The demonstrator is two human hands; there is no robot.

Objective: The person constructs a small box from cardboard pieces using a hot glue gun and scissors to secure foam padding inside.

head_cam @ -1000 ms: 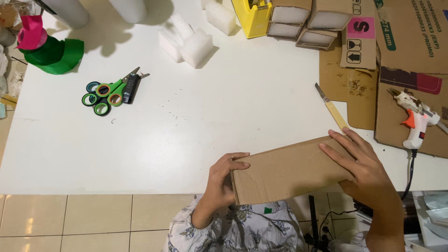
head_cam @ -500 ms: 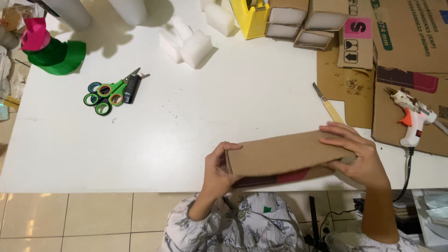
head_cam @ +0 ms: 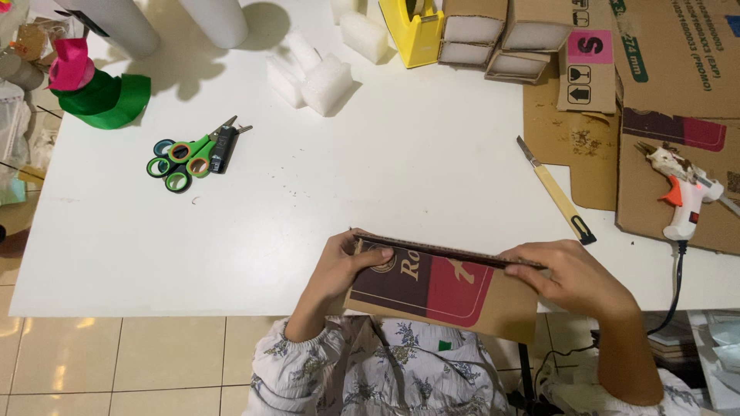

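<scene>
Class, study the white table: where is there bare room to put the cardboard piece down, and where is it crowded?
Bare: the table middle, between scissors, foam blocks and yellow cutter. Crowded: the far edge and the right side, with cardboard sheets and glue gun.

Bright, even indoor light on the white table (head_cam: 401,192), no harsh glare. Soft shadows fall toward lower right of the white cylinders (head_cam: 166,19) and foam blocks (head_cam: 312,73), so light comes from upper left. Sharp focus throughout; slight wide-angle bend at edges. Floor tiles (head_cam: 116,362) show mild sheen.
</scene>
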